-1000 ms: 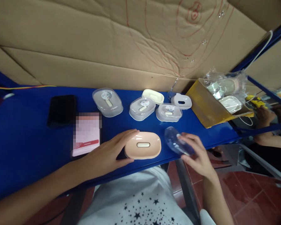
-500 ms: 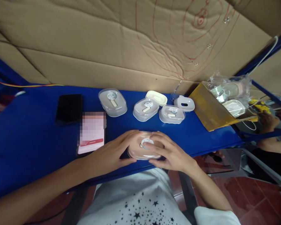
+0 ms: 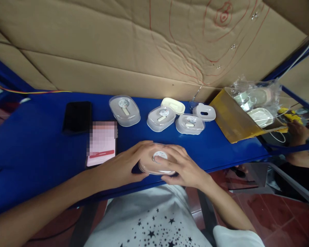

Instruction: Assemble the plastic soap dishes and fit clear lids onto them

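Observation:
Near the front edge of the blue table, a pinkish oval box with a clear lid sits between my hands. My left hand grips its left end, thumb low at the near side and fingers over the far side. From the right, my right hand clasps the other end, one fingertip lying on the round white label. Beyond them stand three similar clear-lidded boxes, a left one, a middle one and a right one, each with a round sticker.
Behind these lie a cream tray and a white piece with a slot. A cardboard box at right holds plastic-wrapped parts. At left are a black phone and a lit phone. Another person's arm shows at far right.
My right hand has shifted slightly left on the lid, its fingers drawing closer together over the far right side. The box stays between both hands. The view has tilted a little.

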`<state>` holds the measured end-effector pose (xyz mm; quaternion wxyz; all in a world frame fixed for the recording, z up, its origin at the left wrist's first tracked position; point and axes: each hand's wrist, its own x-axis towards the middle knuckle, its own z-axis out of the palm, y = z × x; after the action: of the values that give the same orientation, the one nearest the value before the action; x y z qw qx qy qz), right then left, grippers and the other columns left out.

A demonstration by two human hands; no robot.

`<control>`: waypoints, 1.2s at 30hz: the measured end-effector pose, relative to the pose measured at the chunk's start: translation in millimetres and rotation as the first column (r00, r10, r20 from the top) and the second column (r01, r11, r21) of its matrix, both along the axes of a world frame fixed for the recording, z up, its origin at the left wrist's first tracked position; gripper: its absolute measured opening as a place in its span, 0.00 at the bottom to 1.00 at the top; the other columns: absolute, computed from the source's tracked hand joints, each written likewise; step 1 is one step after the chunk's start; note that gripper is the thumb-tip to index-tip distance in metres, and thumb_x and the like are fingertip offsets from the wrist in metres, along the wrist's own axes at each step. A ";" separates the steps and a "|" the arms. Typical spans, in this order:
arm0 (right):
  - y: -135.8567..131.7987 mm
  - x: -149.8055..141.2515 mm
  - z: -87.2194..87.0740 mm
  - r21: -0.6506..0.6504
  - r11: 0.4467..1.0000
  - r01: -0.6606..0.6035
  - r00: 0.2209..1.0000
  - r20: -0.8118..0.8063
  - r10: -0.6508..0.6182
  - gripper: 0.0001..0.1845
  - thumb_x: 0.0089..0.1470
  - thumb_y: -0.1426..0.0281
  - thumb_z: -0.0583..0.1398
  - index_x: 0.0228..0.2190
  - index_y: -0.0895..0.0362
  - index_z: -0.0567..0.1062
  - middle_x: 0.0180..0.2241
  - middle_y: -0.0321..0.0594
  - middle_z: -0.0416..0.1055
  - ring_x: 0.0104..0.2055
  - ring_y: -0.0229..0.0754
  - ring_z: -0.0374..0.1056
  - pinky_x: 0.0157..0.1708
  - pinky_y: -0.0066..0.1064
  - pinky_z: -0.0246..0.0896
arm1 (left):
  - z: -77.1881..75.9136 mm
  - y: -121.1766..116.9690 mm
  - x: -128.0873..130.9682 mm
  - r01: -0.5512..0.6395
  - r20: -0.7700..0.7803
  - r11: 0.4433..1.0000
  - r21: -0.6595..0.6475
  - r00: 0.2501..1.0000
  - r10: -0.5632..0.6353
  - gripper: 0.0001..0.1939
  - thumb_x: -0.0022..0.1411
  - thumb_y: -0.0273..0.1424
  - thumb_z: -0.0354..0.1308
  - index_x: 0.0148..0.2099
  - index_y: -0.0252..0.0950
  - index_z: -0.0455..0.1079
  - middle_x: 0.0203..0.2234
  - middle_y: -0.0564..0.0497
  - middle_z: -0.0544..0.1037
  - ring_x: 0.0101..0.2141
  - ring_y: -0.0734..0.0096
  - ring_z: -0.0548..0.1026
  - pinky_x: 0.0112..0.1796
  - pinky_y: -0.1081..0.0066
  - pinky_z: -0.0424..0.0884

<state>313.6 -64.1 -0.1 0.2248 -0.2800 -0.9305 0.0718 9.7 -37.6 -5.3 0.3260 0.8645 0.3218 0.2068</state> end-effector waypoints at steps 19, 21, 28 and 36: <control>1.6 -3.5 -6.0 0.050 0.999 -0.001 0.994 0.112 -0.005 0.29 0.74 0.52 0.63 0.69 0.50 0.73 0.75 0.50 0.65 0.80 0.59 0.54 0.75 0.65 0.59 | 0.8 4.4 -3.7 -0.003 -0.014 0.999 -0.043 1.000 0.003 0.48 0.67 0.42 0.73 0.80 0.50 0.53 0.76 0.41 0.64 0.70 0.44 0.72 0.62 0.53 0.79; 0.9 -3.6 -7.6 0.082 0.997 0.000 0.990 0.141 -0.012 0.29 0.74 0.52 0.63 0.69 0.49 0.73 0.75 0.49 0.66 0.80 0.59 0.55 0.75 0.66 0.58 | 2.6 4.4 -3.8 0.009 -0.014 0.999 -0.037 1.000 -0.009 0.47 0.68 0.42 0.72 0.80 0.50 0.53 0.75 0.42 0.66 0.70 0.45 0.72 0.63 0.53 0.77; -5.1 -9.6 -11.2 0.196 0.980 0.027 0.985 0.162 -0.059 0.31 0.74 0.51 0.62 0.71 0.47 0.71 0.73 0.47 0.69 0.77 0.59 0.60 0.74 0.62 0.62 | 0.5 3.2 -3.7 0.030 0.004 0.999 -0.033 1.000 -0.030 0.47 0.70 0.39 0.70 0.82 0.52 0.50 0.76 0.43 0.65 0.71 0.47 0.71 0.65 0.54 0.76; -13.7 -13.3 -16.8 0.242 0.968 0.069 0.989 0.113 -0.099 0.35 0.74 0.52 0.64 0.74 0.47 0.67 0.72 0.51 0.69 0.75 0.62 0.63 0.73 0.65 0.63 | -1.6 1.5 -3.2 0.023 -0.025 1.000 -0.020 0.999 -0.023 0.46 0.71 0.39 0.70 0.82 0.53 0.51 0.78 0.44 0.62 0.73 0.48 0.69 0.67 0.55 0.73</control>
<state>300.2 -77.8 -16.9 0.2010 -0.2944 -0.9319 -0.0671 6.5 -36.1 -6.9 0.3329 0.8674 0.3180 0.1887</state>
